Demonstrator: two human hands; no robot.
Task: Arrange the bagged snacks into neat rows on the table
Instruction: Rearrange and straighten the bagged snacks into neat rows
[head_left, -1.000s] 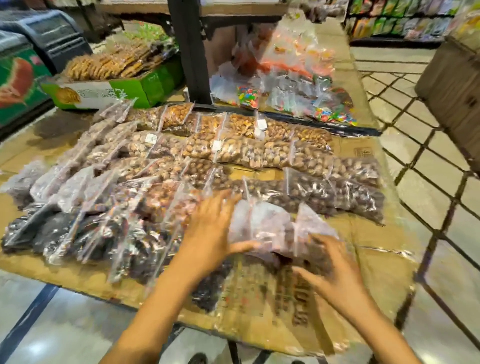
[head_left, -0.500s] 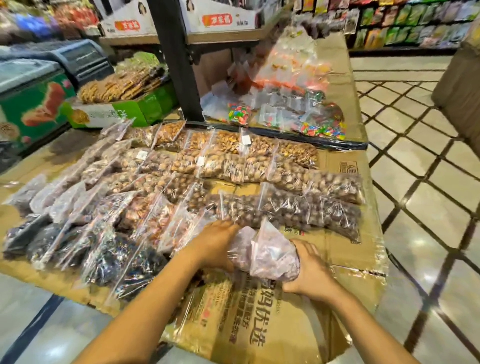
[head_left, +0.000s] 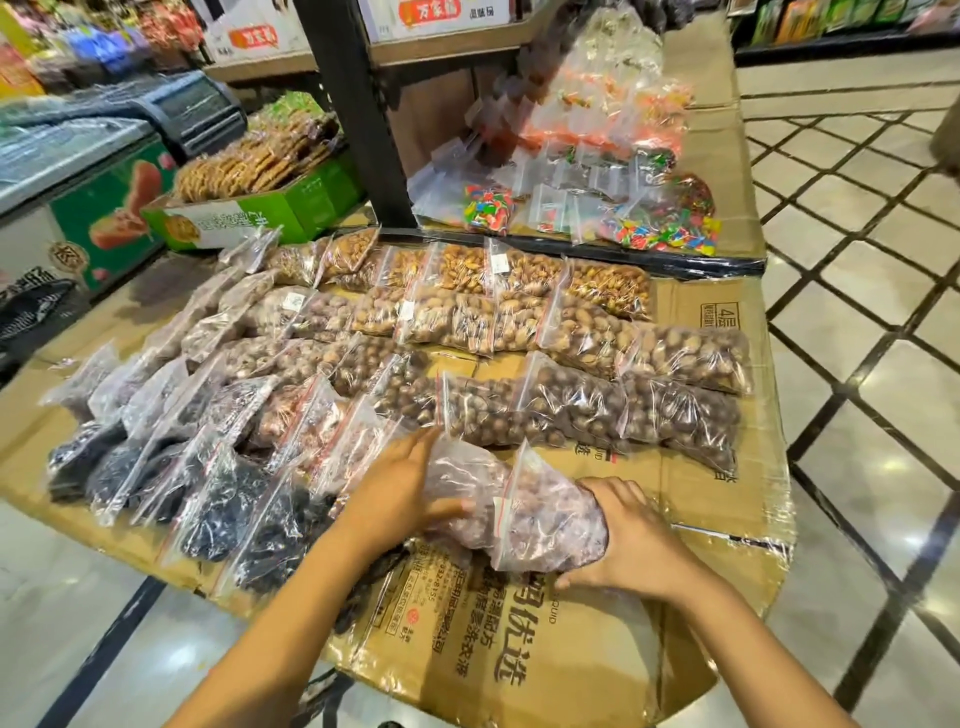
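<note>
- Table: covered with flattened cardboard under clear tape; carries rows of clear zip bags of nuts and dried snacks.
- Front bag: clear zip bag of pale brown pieces, at the near edge of the table, just in front of the row of dark round nuts. It touches a second bag on its left.
- Right hand: fingers curled around the right end of the front bag, holding it.
- Left hand: fingers spread flat, pressing on the second bag, thumb on its near side.
- Dark snack bags: overlapping, slanted row at the left near edge.
- Far rows: lighter nut bags lie side by side.
- Green box: beyond the table, filled with brown snacks.
</note>
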